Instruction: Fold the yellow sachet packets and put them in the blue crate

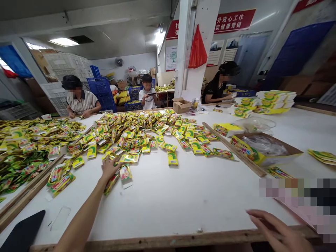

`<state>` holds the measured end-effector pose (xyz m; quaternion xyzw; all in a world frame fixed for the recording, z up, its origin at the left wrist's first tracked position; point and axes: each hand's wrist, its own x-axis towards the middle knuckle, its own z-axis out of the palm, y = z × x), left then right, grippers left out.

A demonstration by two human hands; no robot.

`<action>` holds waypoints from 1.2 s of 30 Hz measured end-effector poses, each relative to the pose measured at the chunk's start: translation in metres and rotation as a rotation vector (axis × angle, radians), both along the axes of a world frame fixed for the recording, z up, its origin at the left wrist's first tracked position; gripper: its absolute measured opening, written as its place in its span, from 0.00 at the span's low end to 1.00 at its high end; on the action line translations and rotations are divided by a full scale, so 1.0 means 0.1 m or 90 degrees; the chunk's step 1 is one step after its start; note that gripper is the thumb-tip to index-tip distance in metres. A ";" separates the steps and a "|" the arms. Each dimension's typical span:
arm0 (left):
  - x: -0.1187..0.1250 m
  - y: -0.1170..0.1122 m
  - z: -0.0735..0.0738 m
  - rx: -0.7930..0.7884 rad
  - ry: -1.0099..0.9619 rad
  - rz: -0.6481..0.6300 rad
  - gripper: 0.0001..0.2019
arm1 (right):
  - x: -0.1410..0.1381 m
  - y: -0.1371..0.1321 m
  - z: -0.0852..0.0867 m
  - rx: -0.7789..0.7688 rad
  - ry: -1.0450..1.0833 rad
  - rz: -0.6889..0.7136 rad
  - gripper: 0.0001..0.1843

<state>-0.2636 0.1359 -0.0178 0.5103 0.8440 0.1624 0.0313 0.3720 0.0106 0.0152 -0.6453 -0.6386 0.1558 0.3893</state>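
Note:
My left hand point(109, 166) reaches out over the near edge of a wide heap of small yellow-and-green printed boxes point(141, 122). Its fingers are stretched and lie against boxes there; which ones they touch is partly hidden. Just right of that hand, one box point(126, 174) lies flat with a white flap showing, and another point(112, 182) rests partly under the hand. Over the front right of the white table point(189, 196), my right hand point(278, 229) is held with thumb and fingers apart and nothing between them.
Wooden strips point(233, 148) divide the table. A larger open carton point(265, 148) with clear plastic inside stands right, near stacked yellow boxes point(275, 99). Green-and-yellow packets point(28, 150) are heaped left. A dark flat object point(25, 231) lies front left. Several people are around the table.

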 end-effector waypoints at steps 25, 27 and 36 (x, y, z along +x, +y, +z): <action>2.73 -0.97 0.37 0.140 -0.527 -0.571 0.25 | -1.71 0.40 0.14 0.047 0.179 0.311 0.26; 2.89 -1.09 0.37 0.170 -0.678 -0.525 0.26 | -1.68 0.32 0.13 0.045 0.290 0.261 0.20; 2.98 -1.35 0.25 0.079 -0.706 -0.540 0.21 | -1.60 0.12 -0.08 -0.025 0.275 0.304 0.13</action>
